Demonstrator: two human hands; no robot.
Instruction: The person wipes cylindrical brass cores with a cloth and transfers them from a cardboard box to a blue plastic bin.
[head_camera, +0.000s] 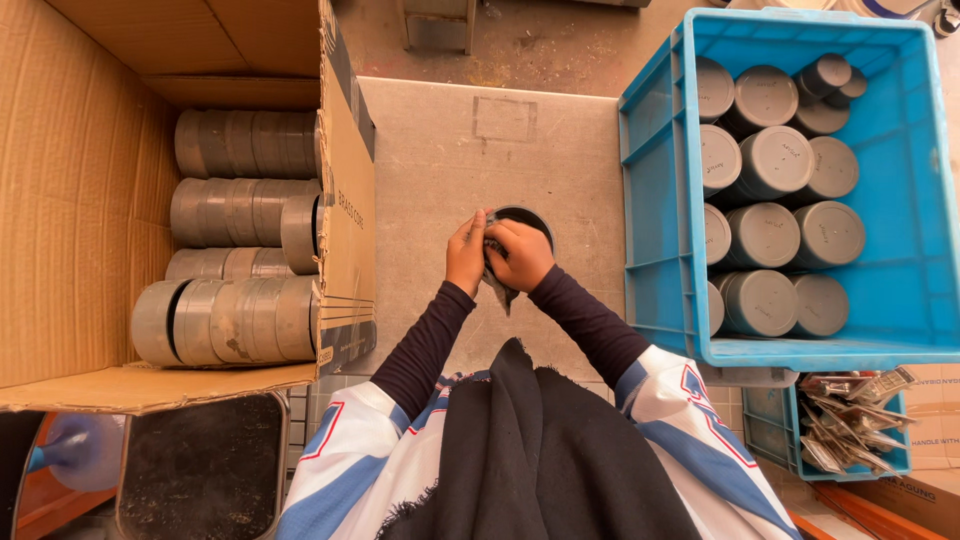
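Both of my hands meet over the middle of a steel table (440, 170). My left hand (465, 252) and my right hand (517, 255) are closed together on a small grey foil packet (497, 285), whose lower corner hangs below the fingers. Just behind my hands stands a round grey canister (527, 216) with a dark open top, partly hidden by my right hand.
A large cardboard box (90, 180) at the left holds rows of grey canisters (245, 205) lying on their sides. A blue crate (900, 200) at the right holds several capped grey canisters (775, 165). A smaller blue bin (775, 420) below holds foil packets (850, 415).
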